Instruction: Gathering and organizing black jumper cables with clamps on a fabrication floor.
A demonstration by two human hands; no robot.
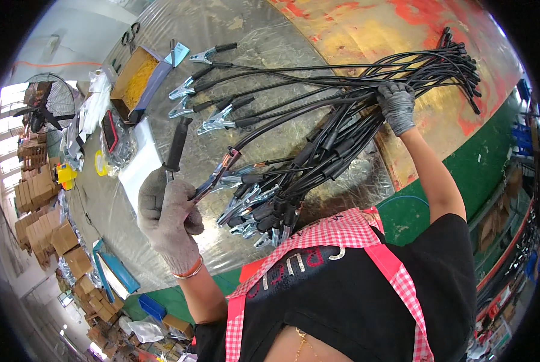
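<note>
While hands grip clamp and cables, silver-red shirt lettering

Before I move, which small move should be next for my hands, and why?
Perhaps bring the right hand from the cables toward the clamp: the left hand holds it, and copper-coloured metal shows bare at its cable end, away from the right hand.

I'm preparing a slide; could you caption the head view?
Gloved left hand holds a black-handled clamp; gloved right hand rests on bundled black cables.
</note>
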